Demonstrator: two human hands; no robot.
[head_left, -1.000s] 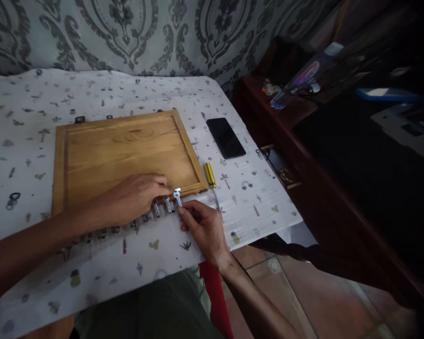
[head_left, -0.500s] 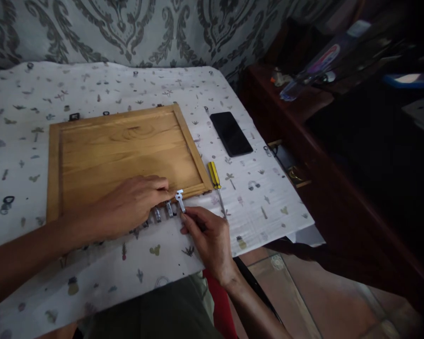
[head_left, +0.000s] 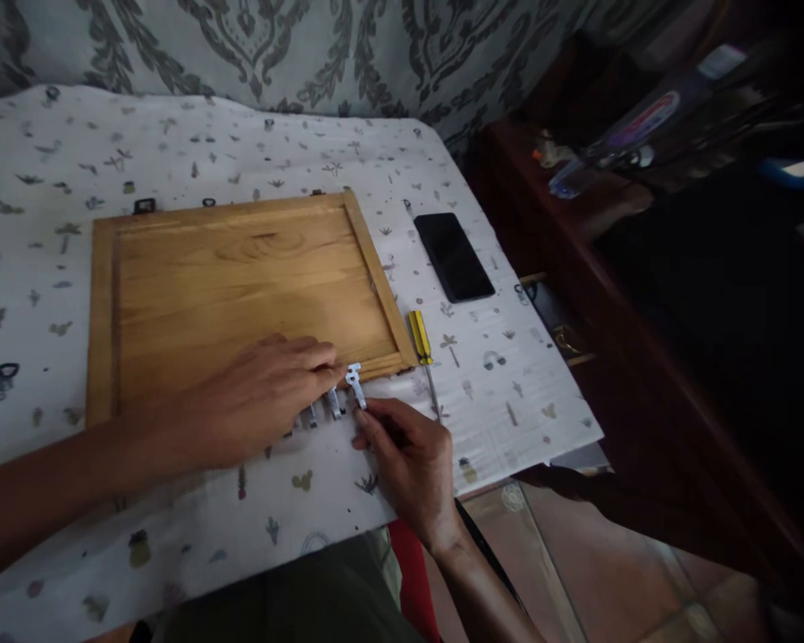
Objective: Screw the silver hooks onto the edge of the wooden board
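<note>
A framed wooden panel lies flat on the patterned tablecloth. My left hand rests across its near edge, fingers curled together, the foremost fingertip beside a small flat metal bracket; what its fingers grip is hidden. Pinched between the thumb and finger of my right hand is the lower end of that bracket, its wider notched end against the panel's near edge. More metal brackets stick out along this edge, partly covered by my left hand. A yellow-handled screwdriver lies just right of the panel.
A black phone lies on the tablecloth to the right. Small dark fittings show at the panel's far edge. Beyond the table stands dark red furniture with a clear bottle on it. A patterned curtain hangs behind.
The view has shifted slightly, so the panel, phone and screwdriver appear farther right. Both hands keep their places at the near edge, with the bracket still in my right hand.
</note>
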